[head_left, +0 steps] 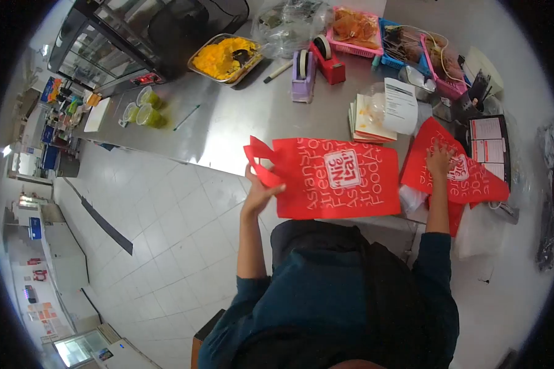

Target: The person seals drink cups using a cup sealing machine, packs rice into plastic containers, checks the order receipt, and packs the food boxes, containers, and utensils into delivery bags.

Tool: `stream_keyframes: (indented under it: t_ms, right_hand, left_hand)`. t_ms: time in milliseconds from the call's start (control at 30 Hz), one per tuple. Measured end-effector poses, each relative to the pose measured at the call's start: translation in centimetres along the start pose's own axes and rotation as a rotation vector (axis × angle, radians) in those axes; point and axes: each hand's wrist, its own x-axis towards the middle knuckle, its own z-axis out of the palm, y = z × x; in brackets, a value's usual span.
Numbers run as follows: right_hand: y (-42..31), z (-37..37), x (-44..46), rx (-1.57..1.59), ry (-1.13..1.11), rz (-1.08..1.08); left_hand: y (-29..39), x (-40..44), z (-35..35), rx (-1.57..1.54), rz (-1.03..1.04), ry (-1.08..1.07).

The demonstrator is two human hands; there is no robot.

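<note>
A red fabric bag printed with white lettering is stretched flat along the counter's front edge, its handle loop to the left. My left hand is closed on that bag at the handle end, thumb on top. At the right, my right hand lies with fingers spread on a second red bag of the same print, which looks folded or crumpled. More red fabric shows beneath it, so whether it is one bag or a stack I cannot tell.
The steel counter carries a tray of yellow food, purple and red tape dispensers, and green cups at left. Papers and baskets stand behind the bags. Tiled floor lies left.
</note>
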Motion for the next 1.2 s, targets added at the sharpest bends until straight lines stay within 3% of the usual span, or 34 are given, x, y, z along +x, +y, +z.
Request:
stream_keyframes:
  t_ms: [67, 100, 167, 200, 233, 267, 333, 433, 500, 567, 600, 667, 700, 733, 767, 800, 867, 900, 933, 1000, 1033, 1133, 1167, 1200]
  right_hand:
    - [-0.4, -2.0, -0.8, -0.063, 0.067, 0.110]
    - [-1.6, -5.6, -2.8, 0.151, 0.222, 0.077]
    - [-4.8, -7.4, -6.3, 0.856, 0.281, -0.174]
    - [-8.3, -8.8, -9.5, 1.150, 0.185, -0.211]
    - [-11.4, -9.7, -12.3, 1.337, -0.073, -0.240]
    - [-14.2, -10.9, -14.6, 1.279, -0.140, -0.374]
    - [-19.5, -11.8, -17.1, 1.507, -0.392, -0.449]
    - [-24.6, -13.4, -17.4, 1.545, -0.436, -0.523]
    - [-26.4, -13.7, -17.0, 1.444, -0.356, -0.677]
    - [-27.2, -12.7, -15.8, 1.494, -0.553, -0.626]
    - [-27.2, -12.0, -15.1, 1.515, -0.653, -0.600]
    - [-25.3, -11.6, -14.4, 2.250, -0.576, -0.286]
    - [-24.9, -11.9, -14.0, 2.394, -0.466, -0.250]
    - [-24.5, -12.7, -13.6, 2.529, -0.346, -0.229]
    - [-24.8, -14.4, -11.7, 2.660, -0.627, -0.028]
    - [-25.0, -15.6, -10.7, 2.754, -0.922, 0.194]
    - [-27.2, -17.9, -11.4, 2.147, -0.493, -0.317]
    - [-28.4, -18.7, -11.9, 1.805, -0.298, -0.502]
    - [-29.9, -17.9, -11.3, 1.853, -0.252, -0.539]
    - [-33.4, -14.6, -9.4, 1.942, -0.157, -0.617]
    - [-32.8, -15.0, -9.6, 2.008, -0.240, -0.601]
    - [-31.7, -14.8, -10.1, 2.042, -0.541, -0.492]
    - [-31.8, -14.1, -9.8, 1.981, -0.624, -0.424]
    - [-32.5, -12.7, -9.3, 1.887, -0.686, -0.352]
  left_hand:
    - [-1.7, -0.4, -0.7, -0.329, 0.151, -0.197]
    - [-2.6, -0.9, -1.0, -0.215, 0.161, -0.177]
    - [-2.7, -1.0, -0.6, -0.159, 0.084, -0.063]
    - [-1.5, -1.4, 0.5, -0.211, -0.006, 0.031]
    - [-1.0, -1.6, 1.0, -0.261, -0.099, 0.124]
    - [-1.9, -1.1, 0.8, -0.210, -0.090, 0.129]
    - [-3.9, 0.5, 0.0, -0.108, -0.069, 0.137]
    - [0.5, 1.3, 0.9, 0.523, 0.217, -0.106]
    - [-3.0, 2.3, 0.1, 0.128, 0.113, -0.094]
    - [3.8, 1.0, 1.7, 0.868, 0.417, -0.112]
    - [4.7, 1.7, 0.3, 0.799, 0.461, -0.010]
    - [5.6, 2.1, -3.0, 0.646, 0.539, 0.192]
    - [6.1, 2.5, -4.6, 0.562, 0.567, 0.293]
    - [9.5, 3.0, -5.2, 0.211, 0.304, 0.388]
    - [9.5, 4.7, -6.2, 0.148, 0.614, 0.499]
    - [9.7, 4.9, -6.0, 0.080, 0.549, 0.518]
    - [9.9, 5.1, -4.6, -0.044, 0.419, 0.544]
    - [9.4, 4.6, -4.0, 0.086, 0.224, 0.427]
    - [8.8, 4.1, -3.3, 0.245, 0.047, 0.283]
    - [7.0, 2.9, -1.3, 0.623, 0.315, -0.106]
    - [6.2, 2.6, 0.8, 0.070, 0.019, -0.075]
    - [11.1, -0.1, 1.6, -0.724, -0.176, -0.405]
    - [11.6, 0.1, 1.0, -0.849, -0.141, -0.430]
    - [11.8, 0.7, 0.4, -0.967, 0.048, -0.576]
